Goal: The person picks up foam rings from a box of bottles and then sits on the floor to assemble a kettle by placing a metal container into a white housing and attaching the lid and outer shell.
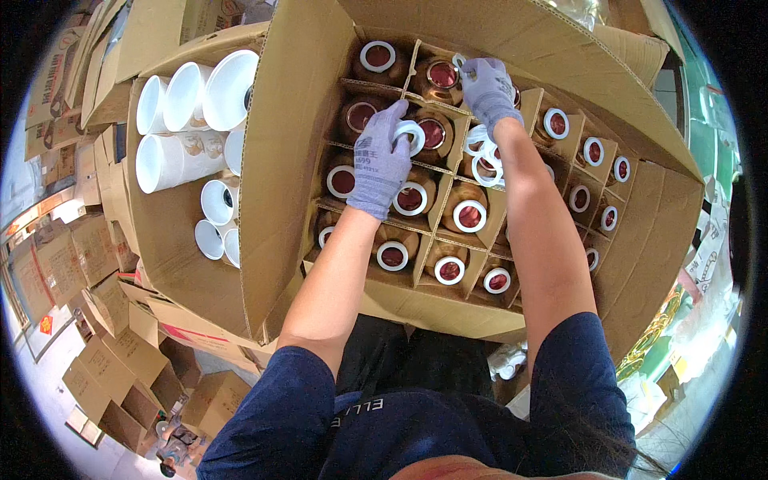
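Observation:
A large cardboard box (480, 312) with cardboard dividers holds rows of brownish glass vessels with dark red mouths. White rings sit around many mouths, as on one vessel (470, 216) in the middle. My left hand (382, 158), in a grey glove, is closed on white rings (411, 138) beside an unringed vessel mouth (432, 133). Farther back, my right hand (490, 86), gloved alike, pinches a white ring (458, 61) close to another unringed mouth (442, 75). Several loose rings (485, 157) lie clustered below my right wrist. My right forearm hides some compartments.
Left of the divided box, an open carton (188, 276) contains white cylinders (178, 162) of several sizes. The box's raised flaps (308, 88) stand around the vessels. More cartons (116, 368) are piled at the far left, and clear plastic wrapping (704, 300) lies at the right.

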The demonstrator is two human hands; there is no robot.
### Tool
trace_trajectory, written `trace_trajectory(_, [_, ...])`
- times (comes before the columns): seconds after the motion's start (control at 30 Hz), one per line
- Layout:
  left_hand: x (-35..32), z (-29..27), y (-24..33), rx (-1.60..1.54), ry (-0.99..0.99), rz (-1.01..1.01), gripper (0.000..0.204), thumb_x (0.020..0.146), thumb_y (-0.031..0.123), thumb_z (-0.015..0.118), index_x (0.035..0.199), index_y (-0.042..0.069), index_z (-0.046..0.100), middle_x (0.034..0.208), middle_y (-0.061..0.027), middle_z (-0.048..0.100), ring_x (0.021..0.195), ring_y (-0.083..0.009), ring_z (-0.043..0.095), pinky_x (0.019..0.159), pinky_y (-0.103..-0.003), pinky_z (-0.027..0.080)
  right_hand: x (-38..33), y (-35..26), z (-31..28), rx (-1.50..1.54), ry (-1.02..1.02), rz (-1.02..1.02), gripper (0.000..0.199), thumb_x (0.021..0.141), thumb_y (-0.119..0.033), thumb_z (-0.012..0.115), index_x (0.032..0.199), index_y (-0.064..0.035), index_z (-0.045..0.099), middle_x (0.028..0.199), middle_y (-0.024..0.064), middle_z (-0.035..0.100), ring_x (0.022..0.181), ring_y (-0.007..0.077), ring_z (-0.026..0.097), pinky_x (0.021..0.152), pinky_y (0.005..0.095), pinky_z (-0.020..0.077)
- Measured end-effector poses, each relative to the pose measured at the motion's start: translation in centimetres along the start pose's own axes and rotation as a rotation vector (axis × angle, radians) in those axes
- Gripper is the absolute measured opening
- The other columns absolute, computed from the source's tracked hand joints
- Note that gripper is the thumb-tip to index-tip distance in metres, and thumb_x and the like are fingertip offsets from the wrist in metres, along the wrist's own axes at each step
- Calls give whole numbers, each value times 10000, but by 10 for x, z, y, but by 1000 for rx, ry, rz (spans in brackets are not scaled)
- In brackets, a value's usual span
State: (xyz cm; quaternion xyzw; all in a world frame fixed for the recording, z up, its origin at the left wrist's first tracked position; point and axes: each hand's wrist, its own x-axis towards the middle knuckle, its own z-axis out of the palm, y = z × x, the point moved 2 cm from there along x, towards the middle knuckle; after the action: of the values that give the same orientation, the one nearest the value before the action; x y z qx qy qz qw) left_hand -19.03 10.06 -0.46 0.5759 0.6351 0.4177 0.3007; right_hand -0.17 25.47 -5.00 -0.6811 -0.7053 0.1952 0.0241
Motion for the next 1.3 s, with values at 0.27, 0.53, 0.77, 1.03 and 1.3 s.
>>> trace_trajectory(0.27, [-10, -21, 5, -44, -53, -7, 470, 780, -45, 517, 1238, 19, 604, 1177, -198, 634, 1099, -362, 615, 974, -414, 492, -14, -10, -8, -126, 112, -5, 346, 850, -277, 687, 1193, -229, 667, 1361, 143, 521, 1229, 383, 507, 1008, 492, 432])
trace_trajectory(0.53, [-9, -27, -24, -258, 7, -147, 521, 806, -66, 525, 1319, 19, 553, 1298, -219, 574, 1194, -343, 579, 1062, -376, 446, -44, -45, -32, 556, -81, -194, 223, 934, -186, 587, 1117, -83, 660, 1051, 181, 691, 991, 376, 649, 876, 445, 505])
trace_trajectory(0.77, [43, 13, 14, 511, -263, 191, 568, 828, 49, 602, 1387, 107, 516, 1436, -190, 496, 988, -355, 689, 850, -408, 564, 7, -22, -10, 53, 36, -138, 322, 942, -325, 567, 1184, -135, 662, 1124, 170, 692, 1060, 359, 650, 900, 466, 502])
trace_trajectory(1.03, [79, 54, 5, 907, -441, 224, 610, 883, 141, 561, 1470, 256, 438, 1477, -215, 437, 885, -322, 730, 697, -433, 596, -29, 1, -40, 143, 230, 38, 289, 948, -334, 569, 1142, -150, 679, 1108, 157, 700, 1054, 367, 647, 911, 445, 496])
trace_trajectory(1.3, [86, 69, 33, 1027, -494, 117, 586, 889, 134, 583, 1408, 370, 447, 1344, -172, 488, 895, -358, 716, 679, -493, 590, -78, 106, -50, 33, 348, -415, 217, 756, -114, 715, 970, -150, 733, 1151, 139, 645, 1095, 373, 582, 943, 488, 476])
